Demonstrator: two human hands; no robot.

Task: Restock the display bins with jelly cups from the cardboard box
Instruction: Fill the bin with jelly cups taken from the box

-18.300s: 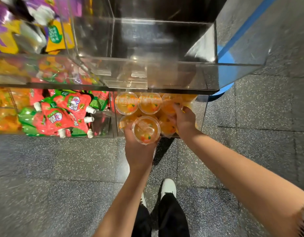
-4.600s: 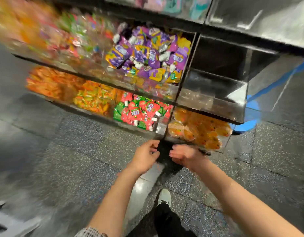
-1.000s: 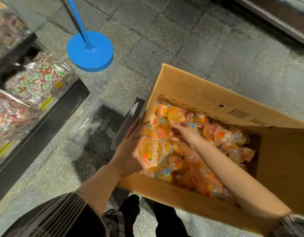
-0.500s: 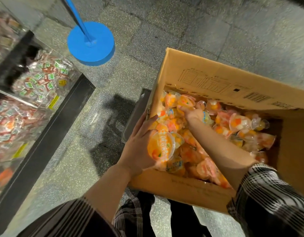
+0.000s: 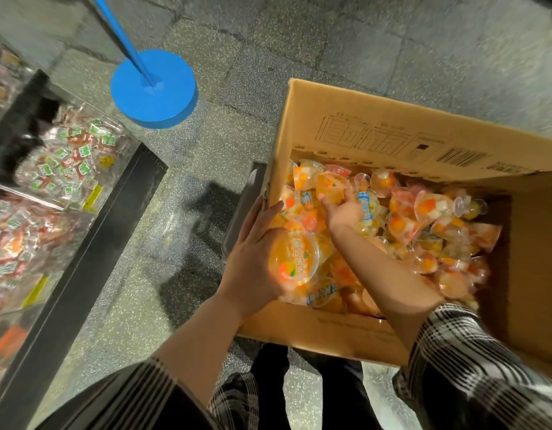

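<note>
1. The cardboard box [image 5: 355,141] sits open on the floor to the right, heaped with loose jelly cups [image 5: 429,218] in orange, yellow and pink.
2. The left hand [image 5: 253,265] is at the near-left corner of the box, its fingers curled round one orange-lidded cup [image 5: 294,259] held lid-up against the palm.
3. The right hand [image 5: 343,209] reaches deeper into the pile, its fingers pinching another cup [image 5: 330,187] near the far-left side of the box.
4. The display bins [image 5: 66,169] lie to the left, across a strip of floor, holding wrapped sweets; a blue stand [image 5: 153,88] rests on the floor beyond them.
5. The cups look light, small and stiff-walled, with thin film lids that could dent or tear if squeezed. The smooth plastic is probably slippery, and each seems to carry a small spoon dome that may snag.
6. Best hold is likely round the side wall just under the rim, not on the lid; several can be cradled in one palm.
</note>
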